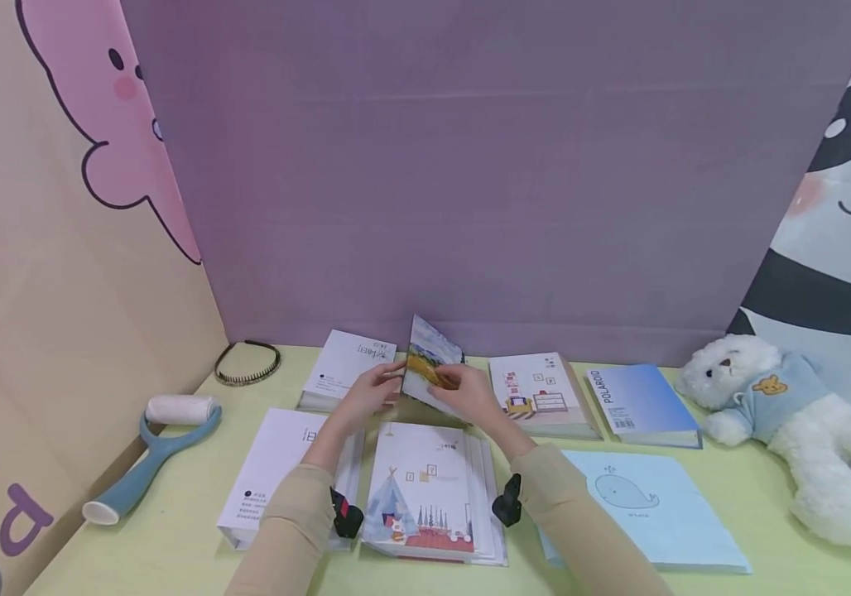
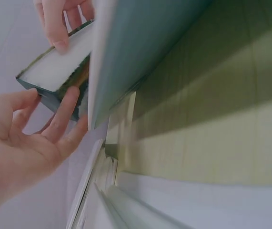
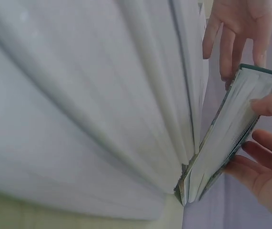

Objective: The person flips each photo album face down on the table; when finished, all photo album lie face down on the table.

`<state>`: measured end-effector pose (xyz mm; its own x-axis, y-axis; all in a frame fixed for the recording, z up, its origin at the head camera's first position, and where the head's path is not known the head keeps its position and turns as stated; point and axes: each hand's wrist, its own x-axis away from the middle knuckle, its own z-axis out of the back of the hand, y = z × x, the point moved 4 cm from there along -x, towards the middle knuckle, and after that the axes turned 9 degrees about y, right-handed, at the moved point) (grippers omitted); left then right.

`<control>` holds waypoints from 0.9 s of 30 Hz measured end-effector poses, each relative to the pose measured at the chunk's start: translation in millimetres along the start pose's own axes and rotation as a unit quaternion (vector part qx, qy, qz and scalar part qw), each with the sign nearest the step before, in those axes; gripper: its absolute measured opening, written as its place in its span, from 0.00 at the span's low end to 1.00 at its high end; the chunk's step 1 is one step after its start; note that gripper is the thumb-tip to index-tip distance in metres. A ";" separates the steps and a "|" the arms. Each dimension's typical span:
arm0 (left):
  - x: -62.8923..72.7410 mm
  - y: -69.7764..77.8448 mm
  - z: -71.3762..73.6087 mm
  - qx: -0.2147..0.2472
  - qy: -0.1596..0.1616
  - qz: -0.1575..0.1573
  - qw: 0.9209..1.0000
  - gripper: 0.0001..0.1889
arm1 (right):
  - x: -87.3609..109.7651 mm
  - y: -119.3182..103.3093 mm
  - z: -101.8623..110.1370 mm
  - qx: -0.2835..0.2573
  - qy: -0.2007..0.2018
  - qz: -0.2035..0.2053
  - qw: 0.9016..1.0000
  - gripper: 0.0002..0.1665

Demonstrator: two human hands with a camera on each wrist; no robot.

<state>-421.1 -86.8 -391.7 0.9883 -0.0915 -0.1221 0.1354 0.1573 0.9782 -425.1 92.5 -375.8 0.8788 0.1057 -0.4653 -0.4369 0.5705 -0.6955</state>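
Note:
A thick book [image 1: 425,368] with a painted landscape of a golden field and cloudy sky on its cover stands tilted at the back middle of the table. My left hand [image 1: 371,392] holds its left side; the left wrist view shows that thumb at a corner of the dark spine and fingers against the cover. My right hand [image 1: 473,394] grips it from the other side. In the right wrist view, the right thumb [image 3: 264,105] lies on the white page edges, with fingers along the cover below. Just in front lies a book with a tent drawing [image 1: 418,488].
White books [image 1: 347,364] [image 1: 284,463] lie on the left, a room-picture book [image 1: 537,389], blue Polaroid book [image 1: 637,401] and whale booklet [image 1: 641,505] on the right. A lint roller [image 1: 157,455] and headband [image 1: 247,364] sit far left, a white teddy bear [image 1: 783,414] far right.

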 end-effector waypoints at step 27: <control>-1.3 -1.1 -0.8 0.053 0.002 0.010 0.999 0.27 | 8.1 -5.7 -5.3 -0.073 0.060 -0.050 0.994 0.23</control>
<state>-422.5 -86.0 -392.8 0.9911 -0.0850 -0.1024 0.1072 0.0536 0.9928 -416.5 85.8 -378.5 0.8943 -0.0483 -0.4448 -0.3785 0.4483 -0.8098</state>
